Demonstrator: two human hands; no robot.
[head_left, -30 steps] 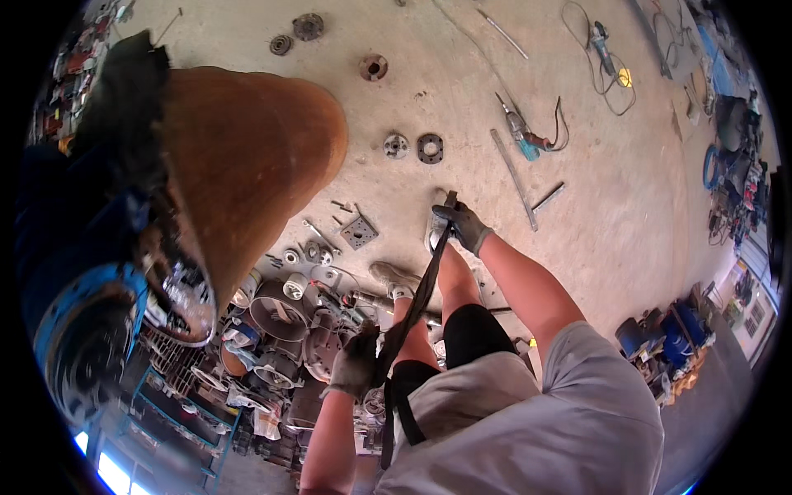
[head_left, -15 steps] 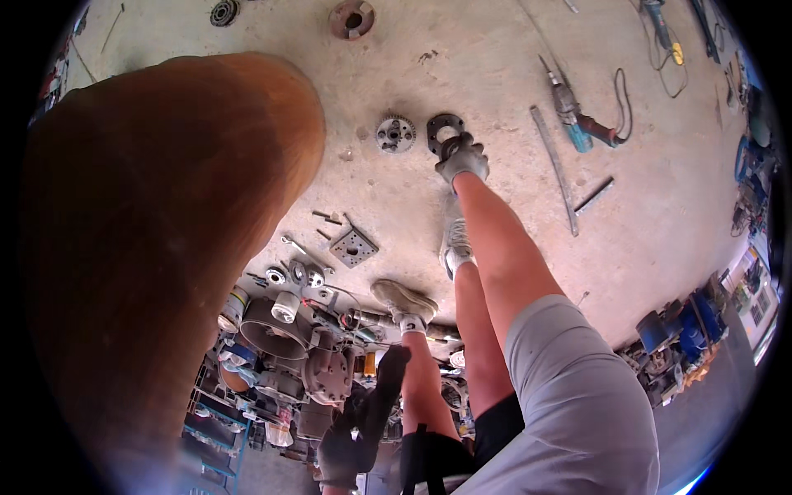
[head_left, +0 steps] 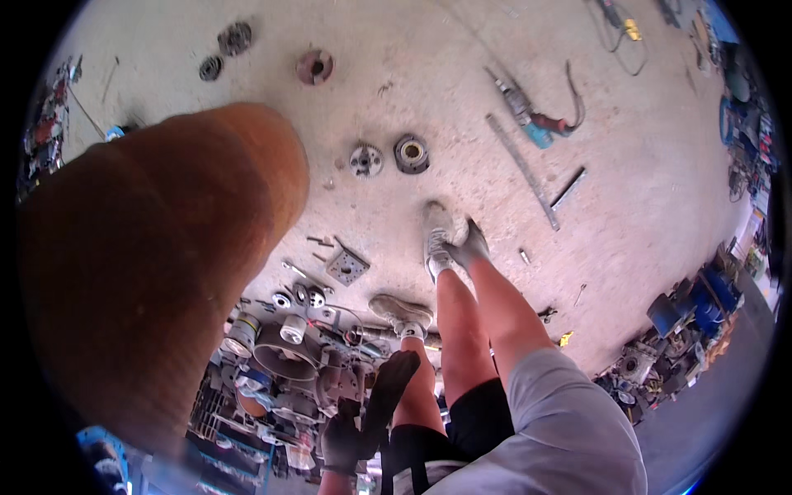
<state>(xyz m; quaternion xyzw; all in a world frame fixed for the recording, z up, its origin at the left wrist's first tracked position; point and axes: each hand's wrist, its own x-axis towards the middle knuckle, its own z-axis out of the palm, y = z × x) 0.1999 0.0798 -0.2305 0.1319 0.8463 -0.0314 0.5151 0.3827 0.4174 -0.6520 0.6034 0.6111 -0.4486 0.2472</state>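
My right hand [head_left: 471,246], in a grey glove, is beside my right shoe [head_left: 437,235], thumb and fingers apart, holding nothing. Ahead of it on the floor lies a dark round flange [head_left: 399,155] with a brass-coloured ring around its centre hole. Just left of that sits a toothed metal disc [head_left: 365,161]. Low in the picture my left hand [head_left: 351,437] wears a dark glove. Its fingers stretch out by my left leg, the thumb apart, with nothing visible in them.
A large brown rounded shape [head_left: 165,247] fills the left side, very close. A drill [head_left: 528,114], a flat bar [head_left: 524,172] and a reddish ring [head_left: 314,68] lie on the floor. A drilled square plate [head_left: 346,266] and crowded machine parts [head_left: 285,351] are nearer.
My right hand has let go of the dark round part at the flange and drawn back to beside my shoe. The view has shifted; my left hand looks unchanged.
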